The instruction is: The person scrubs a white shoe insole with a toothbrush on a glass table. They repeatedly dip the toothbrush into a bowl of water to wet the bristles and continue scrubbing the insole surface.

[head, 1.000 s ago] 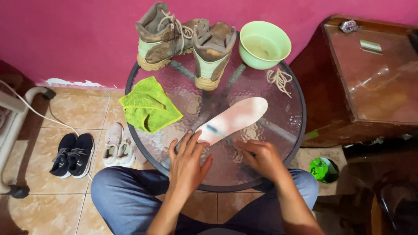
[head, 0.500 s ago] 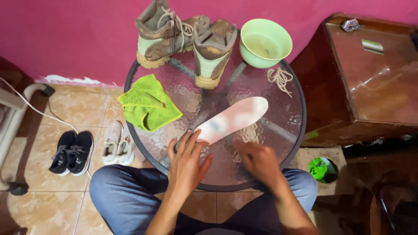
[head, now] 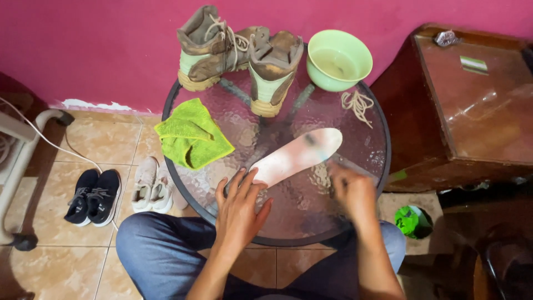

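A pale shoe insole [head: 297, 155] lies slantwise on the round glass table [head: 366, 133]. My left hand [head: 240, 208] presses flat on its near end, fingers spread. My right hand [head: 352, 191] hovers just right of the insole, blurred, with fingers curled; whether it holds something is unclear. Two muddy brown boots [head: 239, 50] stand at the table's far edge, beside a green bowl [head: 338, 58] of cloudy water. A loose lace [head: 358, 104] lies near the bowl. A crumpled green cloth [head: 191, 139] sits on the left of the table.
A dark wooden cabinet [head: 477, 105] stands close on the right. On the tiled floor to the left are white sneakers [head: 152, 186], black sneakers [head: 91, 197] and a white cable [head: 61, 147]. A green object [head: 411, 221] lies under the table's right edge. A pink wall is behind.
My right hand has slid rightward and farther out along the insole's edge. My left hand stays pressed on the insole's near end.
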